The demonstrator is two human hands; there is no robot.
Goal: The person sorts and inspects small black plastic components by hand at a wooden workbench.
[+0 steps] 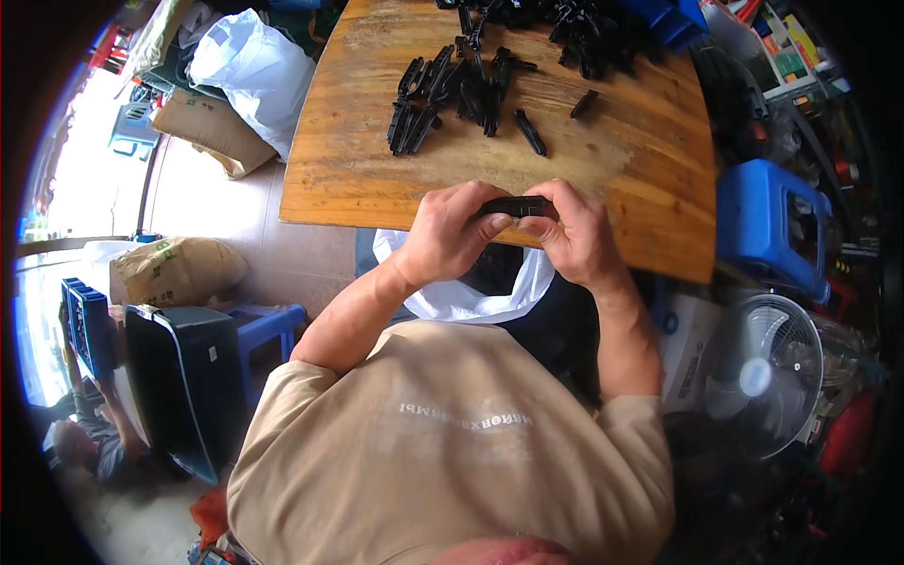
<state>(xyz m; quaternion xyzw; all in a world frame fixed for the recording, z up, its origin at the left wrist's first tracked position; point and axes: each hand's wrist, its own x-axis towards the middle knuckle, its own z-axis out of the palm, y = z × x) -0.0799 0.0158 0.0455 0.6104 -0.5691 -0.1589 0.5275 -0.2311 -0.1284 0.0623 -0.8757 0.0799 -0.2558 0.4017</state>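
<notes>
Between my two hands, just over the table's near edge, is a black elongated plastic part [516, 207]. My left hand [456, 226] grips its left end, thumb below and fingers above. On the other end, my right hand [573, 231] closes with its thumb and forefinger. Below them a white bag [452, 303] hangs open with dark contents inside. Beyond my hands, a cluster of similar black parts [414, 108] lies on the wooden table [348, 179]. Two single pieces rest apart from it: one black part [530, 132] and a shorter black part [584, 104].
A larger heap of black parts [584, 28] sits at the far edge beside a blue bin [670, 21]. To the right stand a blue stool [767, 221] and a fan [758, 377]. At left are sacks [212, 127], a dark crate [188, 377] and another person [89, 433].
</notes>
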